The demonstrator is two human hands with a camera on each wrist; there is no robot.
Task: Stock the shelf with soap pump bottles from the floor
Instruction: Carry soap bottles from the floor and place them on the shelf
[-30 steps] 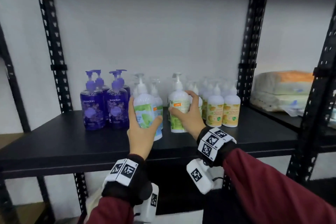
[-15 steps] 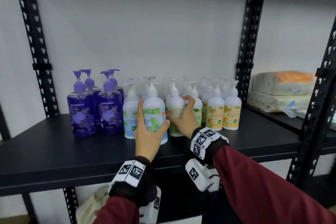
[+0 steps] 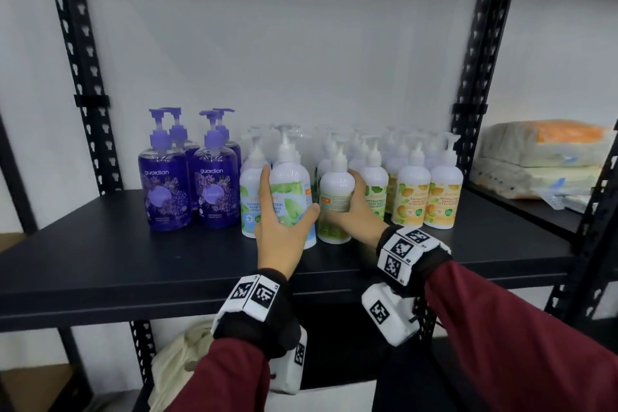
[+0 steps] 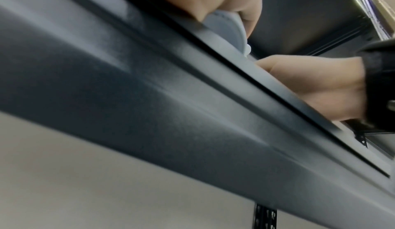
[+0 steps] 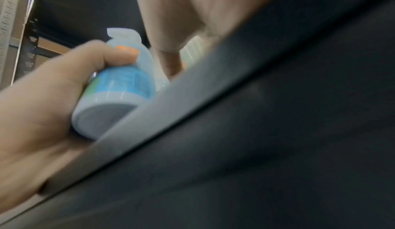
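Stocking well advanced: purple and white bottles massed far on shelf. Left hand wrapped round mint bottle, right hand round green bottle, both near front row, now deeper and closer together than earlier. Floor stock unseen.

We read "guardian" on both front purple bottles, left of centre. The white bottle at centre says "ANTIBACTERIAL HAND WASH"; the orange-labelled bottles to its right repeat it.
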